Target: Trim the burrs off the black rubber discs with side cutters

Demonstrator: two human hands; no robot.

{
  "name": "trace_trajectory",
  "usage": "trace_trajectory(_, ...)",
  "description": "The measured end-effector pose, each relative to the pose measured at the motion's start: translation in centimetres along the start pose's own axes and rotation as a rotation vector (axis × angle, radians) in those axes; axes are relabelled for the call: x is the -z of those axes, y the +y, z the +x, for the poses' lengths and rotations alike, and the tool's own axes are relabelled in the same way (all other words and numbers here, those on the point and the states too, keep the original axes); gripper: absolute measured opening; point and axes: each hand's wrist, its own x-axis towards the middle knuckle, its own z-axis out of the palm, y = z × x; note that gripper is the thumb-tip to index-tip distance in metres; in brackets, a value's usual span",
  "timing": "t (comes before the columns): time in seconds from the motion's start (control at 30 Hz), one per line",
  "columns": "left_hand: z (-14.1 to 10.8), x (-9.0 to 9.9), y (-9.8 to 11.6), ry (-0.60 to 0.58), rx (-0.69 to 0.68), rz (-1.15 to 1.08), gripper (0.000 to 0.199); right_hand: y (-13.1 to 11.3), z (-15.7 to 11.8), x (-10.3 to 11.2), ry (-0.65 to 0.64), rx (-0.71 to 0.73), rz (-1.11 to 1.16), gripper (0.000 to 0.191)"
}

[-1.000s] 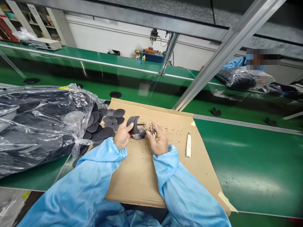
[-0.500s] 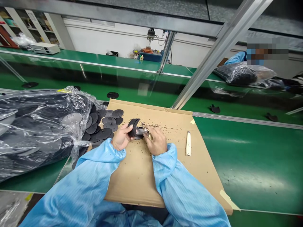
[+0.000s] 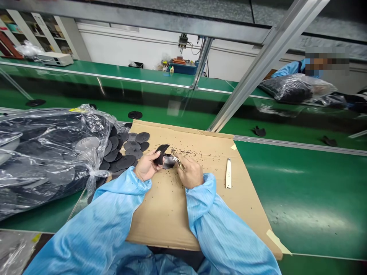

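Note:
My left hand point(image 3: 146, 166) is closed on a curved black piece point(image 3: 161, 153), tilted above the brown cardboard point(image 3: 164, 214). To its right, my right hand point(image 3: 189, 170) grips a small shiny metal tool point(image 3: 178, 160) with its fingers wrapped round it. A dark, glossy part point(image 3: 169, 162) lies between the hands, close to the black piece; whether it belongs to the tool I cannot tell. Small black specks are scattered on the cardboard around the hands. Several flat black discs point(image 3: 125, 162) are piled to the left of my left hand.
A large clear bag of black discs point(image 3: 51, 164) fills the left. On the cardboard's right lies a white-handled item point(image 3: 228, 173). A metal post point(image 3: 258, 72) slants up at the right. Beyond the far bench, a person's blue sleeve point(image 3: 289, 69) shows behind a bag.
The black piece has tilted in my left hand and now shows its edge. My right hand and the metal tool have shifted slightly, with more of the glossy part visible.

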Motion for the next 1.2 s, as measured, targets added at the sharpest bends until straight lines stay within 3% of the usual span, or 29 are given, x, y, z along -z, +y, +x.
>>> trace_trajectory(0.1,0.0,-0.2,0.0,-0.003,-0.058,0.011,0.020,0.1,0.1,-0.2,-0.018,-0.027,0.132,0.035)
trace_trajectory(0.27,-0.1,-0.7,0.0,0.014,-0.178,0.055,0.034,0.5,0.2,-1.0,0.010,-0.178,0.582,0.034)
trace_trajectory(0.4,0.0,-0.6,-0.1,0.015,-0.243,0.122,0.045,0.7,0.3,-1.1,0.007,-0.322,0.704,0.040)
trace_trajectory(0.5,0.1,-0.6,-0.1,0.049,-0.269,0.139,0.048,0.6,0.2,-1.1,0.063,-0.345,0.686,0.041)
trace_trajectory(0.77,0.2,-0.4,-0.1,0.025,-0.246,0.088,0.051,0.1,0.1,-1.1,0.118,-0.187,0.508,0.035)
trace_trajectory(0.93,0.5,0.1,0.1,0.090,-0.187,-0.035,0.029,-0.3,-0.2,-0.8,0.083,-0.091,0.371,0.033)
trace_trajectory(1.1,0.2,0.4,0.6,-0.036,-0.044,-0.144,0.026,-1.2,-0.5,-0.8,-0.003,0.003,0.247,0.033)
trace_trajectory(1.2,0.0,0.6,0.6,-0.116,-0.034,-0.133,0.025,-1.9,-0.6,-0.9,-0.050,0.035,0.129,0.036)
